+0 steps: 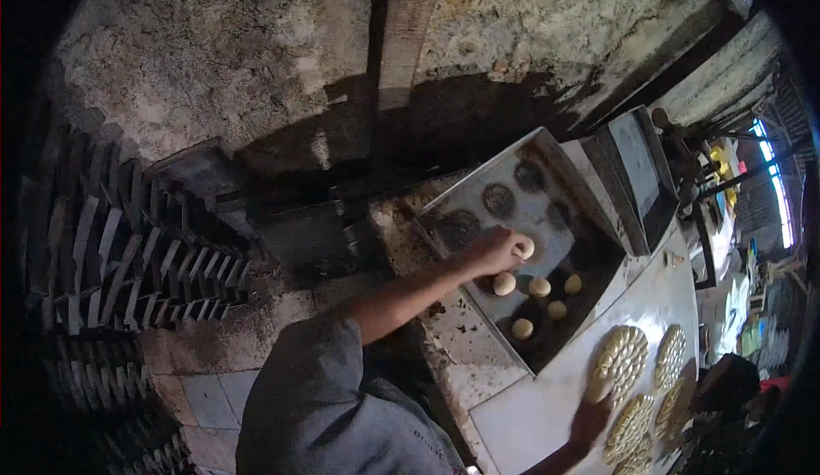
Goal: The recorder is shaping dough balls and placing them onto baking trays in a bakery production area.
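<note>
My left hand [499, 251] is closed around a small pale dough ball [526, 248], held just above a dark metal baking tray [559, 240]. Several more dough balls [539, 286] lie in the tray, grouped near its closer side below that hand. To the right, my right hand [589, 419] is at the edge of a dough round [622, 357] divided into many small pieces. Its fingers look pinched on a pale piece of dough, though the hand is dim. More divided dough rounds [630, 428] lie beside it on the white tabletop [530, 411].
A second metal tray [636, 167] stands tilted behind the first, near the rough wall [530, 22]. Many dark metal trays or plates [111, 236] are stacked at the left. A dark rounded object [728, 383] sits at the table's right, with clutter beyond it.
</note>
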The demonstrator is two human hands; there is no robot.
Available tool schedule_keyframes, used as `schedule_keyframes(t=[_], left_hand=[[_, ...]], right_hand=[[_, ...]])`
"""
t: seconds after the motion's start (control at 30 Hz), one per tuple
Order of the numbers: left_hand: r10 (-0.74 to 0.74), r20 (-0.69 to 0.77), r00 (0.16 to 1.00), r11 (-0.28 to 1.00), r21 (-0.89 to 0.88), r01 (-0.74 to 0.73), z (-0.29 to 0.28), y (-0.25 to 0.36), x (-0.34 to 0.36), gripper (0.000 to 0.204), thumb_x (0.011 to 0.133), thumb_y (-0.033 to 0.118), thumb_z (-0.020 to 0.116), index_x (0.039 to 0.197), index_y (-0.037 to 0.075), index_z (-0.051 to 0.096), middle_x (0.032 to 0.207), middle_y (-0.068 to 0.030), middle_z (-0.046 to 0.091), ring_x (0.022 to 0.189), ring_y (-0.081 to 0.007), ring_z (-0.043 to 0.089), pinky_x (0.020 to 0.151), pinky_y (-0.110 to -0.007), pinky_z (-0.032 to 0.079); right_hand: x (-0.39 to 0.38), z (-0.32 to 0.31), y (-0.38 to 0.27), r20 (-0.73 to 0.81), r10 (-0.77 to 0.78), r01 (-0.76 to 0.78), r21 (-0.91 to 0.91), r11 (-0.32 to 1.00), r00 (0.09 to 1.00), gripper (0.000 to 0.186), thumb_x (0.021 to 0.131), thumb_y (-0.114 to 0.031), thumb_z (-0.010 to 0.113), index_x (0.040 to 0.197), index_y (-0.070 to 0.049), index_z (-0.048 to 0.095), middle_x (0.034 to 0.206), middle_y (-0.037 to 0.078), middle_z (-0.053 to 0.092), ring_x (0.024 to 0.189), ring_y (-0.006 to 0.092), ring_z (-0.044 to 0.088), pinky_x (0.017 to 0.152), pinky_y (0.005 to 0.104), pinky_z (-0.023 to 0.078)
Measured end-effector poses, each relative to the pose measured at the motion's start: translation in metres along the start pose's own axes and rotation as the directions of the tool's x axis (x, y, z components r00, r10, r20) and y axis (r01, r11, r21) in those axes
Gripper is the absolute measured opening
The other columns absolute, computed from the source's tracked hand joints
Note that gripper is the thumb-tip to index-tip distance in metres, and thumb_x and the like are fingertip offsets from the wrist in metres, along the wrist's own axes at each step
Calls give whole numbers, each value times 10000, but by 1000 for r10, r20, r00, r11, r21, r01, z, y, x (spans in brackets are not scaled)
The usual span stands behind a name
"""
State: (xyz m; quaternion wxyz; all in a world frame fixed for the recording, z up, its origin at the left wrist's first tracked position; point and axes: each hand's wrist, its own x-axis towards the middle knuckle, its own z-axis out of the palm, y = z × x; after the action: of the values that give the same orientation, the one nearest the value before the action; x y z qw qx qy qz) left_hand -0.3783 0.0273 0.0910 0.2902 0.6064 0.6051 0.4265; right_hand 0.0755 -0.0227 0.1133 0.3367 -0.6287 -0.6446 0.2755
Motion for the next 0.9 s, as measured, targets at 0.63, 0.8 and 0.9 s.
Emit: schedule_keyframes(t=[0.63,0.8,0.9], left_hand=[[386,901,199,915,-346,-208,257,129,-158,635,820,424,610,1284,21,448,1354,-174,410,1311,-324,295,1084,-438,211],[382,895,231,797,-192,-573,414,187,-195,760,793,506,580,1351,39,361,1373,-176,386,1336,-346,236,1089,-534,93],[423,844,329,786,-162,-597,535,243,-219,709,801,491,580,1347,83,383,1354,-167,412,1316,-343,277,1082,-536,110]], right_hand=[[-158,-8,94,-640,197,-338,-104,935,743,351,774,-84,644,1104,-25,539,1070,168,527,963,311,523,835,369,444],[-363,-113,139,-806,393,-668,-4,744,442,228,785,-36,595,1009,7,580,919,131,588,821,217,574,713,321,466],[-432,-133,166,-822,509,-675,225,702,255,204,781,-41,599,979,5,583,906,134,593,806,247,577,712,330,465]])
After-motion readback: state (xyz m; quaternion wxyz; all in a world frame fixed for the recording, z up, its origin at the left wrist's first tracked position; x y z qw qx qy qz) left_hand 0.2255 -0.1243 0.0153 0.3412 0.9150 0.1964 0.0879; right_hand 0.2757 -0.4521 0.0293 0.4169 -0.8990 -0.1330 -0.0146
